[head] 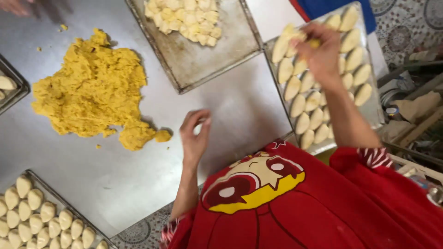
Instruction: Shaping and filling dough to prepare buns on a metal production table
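Observation:
My right hand [319,51] is stretched out over a metal tray [374,108] at the right, fingers closed on a pale dough piece [314,43] with a bit of yellow showing. Rows of pale folded pastries [302,103] fill that tray. My left hand [195,133] hovers above the steel table [240,106] near its front edge. Its fingers are loosely curled and apart, with nothing seen in them. A big heap of yellow crumbly filling [92,87] lies to the left of that hand.
A tray with cut pale dough pieces [184,18] sits at the back centre. Another tray of folded pastries [41,216] is at the front left, and a tray corner [14,90] at the far left. Another person's hand [14,5] shows top left. Clutter [410,106] lies right of the table.

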